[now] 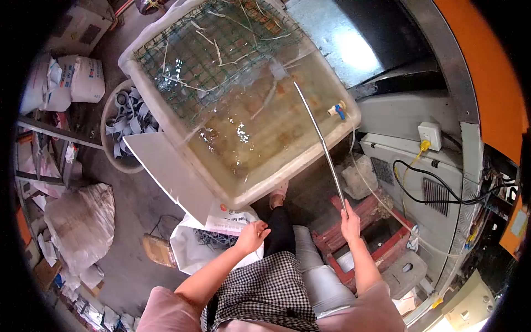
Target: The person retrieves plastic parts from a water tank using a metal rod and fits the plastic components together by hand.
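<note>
A slim, shiny silvery metal rod [323, 143] slants over the off-white tub [287, 172]'s near rim, far tip above cloudy water [260, 135].

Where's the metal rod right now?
In the head view, right of centre: the metal rod has its lower end in the right hand and slants up across the tub rim, just left of the blue-handled valve.

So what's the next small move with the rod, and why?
Probably ease the rod tip leftward to the pale strip in the tub: the right hand grips the near end, and the tip already points over the water. Whether it touches is unclear.
</note>
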Demonstrator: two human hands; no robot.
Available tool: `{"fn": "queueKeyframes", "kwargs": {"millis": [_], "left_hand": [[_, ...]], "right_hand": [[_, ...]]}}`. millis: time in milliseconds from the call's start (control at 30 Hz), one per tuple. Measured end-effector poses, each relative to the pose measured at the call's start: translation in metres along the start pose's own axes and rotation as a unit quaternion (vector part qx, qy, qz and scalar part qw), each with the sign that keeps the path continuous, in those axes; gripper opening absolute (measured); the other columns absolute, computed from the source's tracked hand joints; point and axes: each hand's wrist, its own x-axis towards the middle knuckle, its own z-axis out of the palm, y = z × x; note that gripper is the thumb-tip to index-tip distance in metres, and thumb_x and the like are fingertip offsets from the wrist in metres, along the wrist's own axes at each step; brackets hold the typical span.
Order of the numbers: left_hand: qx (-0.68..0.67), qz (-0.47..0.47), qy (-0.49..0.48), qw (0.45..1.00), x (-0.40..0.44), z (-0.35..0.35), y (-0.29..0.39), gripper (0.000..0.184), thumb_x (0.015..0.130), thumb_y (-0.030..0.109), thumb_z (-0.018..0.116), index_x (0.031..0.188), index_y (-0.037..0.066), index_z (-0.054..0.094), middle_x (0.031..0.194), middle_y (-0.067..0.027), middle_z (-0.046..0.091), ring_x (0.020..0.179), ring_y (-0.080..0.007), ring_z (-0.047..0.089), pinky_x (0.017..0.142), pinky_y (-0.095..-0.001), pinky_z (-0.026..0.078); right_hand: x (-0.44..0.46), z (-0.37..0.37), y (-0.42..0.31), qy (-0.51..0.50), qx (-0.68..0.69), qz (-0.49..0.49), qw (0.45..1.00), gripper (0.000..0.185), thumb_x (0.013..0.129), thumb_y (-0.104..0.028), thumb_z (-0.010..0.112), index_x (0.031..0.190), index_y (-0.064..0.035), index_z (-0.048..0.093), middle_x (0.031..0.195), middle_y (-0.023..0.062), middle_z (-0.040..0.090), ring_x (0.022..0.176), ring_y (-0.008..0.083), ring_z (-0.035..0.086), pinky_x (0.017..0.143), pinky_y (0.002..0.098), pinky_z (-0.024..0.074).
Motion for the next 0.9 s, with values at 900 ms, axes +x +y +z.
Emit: {"fn": "queueKeyframes", "kwargs": {"millis": [900], "left_hand": [[-0.056, -0.054, 0.100, 0.992, -0.035, 0.015, -0.041, 0.026, 0.081, 0.020, 0.065, 0.096, -0.001, 0.058, 0.087, -0.0196, 0.063, 0.078, -0.0313, 0.064, 0.069, -0.0384, 0.051]], "right_hand": [[0.160, 0.059, -0.040, 0.004, -0.073, -0.135, 0.988, 0.039, 0.093, -0.026, 0.043, 0.131, -0.0150, 0.043, 0.093, 0.0223, 0.059, 0.086, 0.0419, 0.056, 0.075, 0.0481, 0.0449]]}}
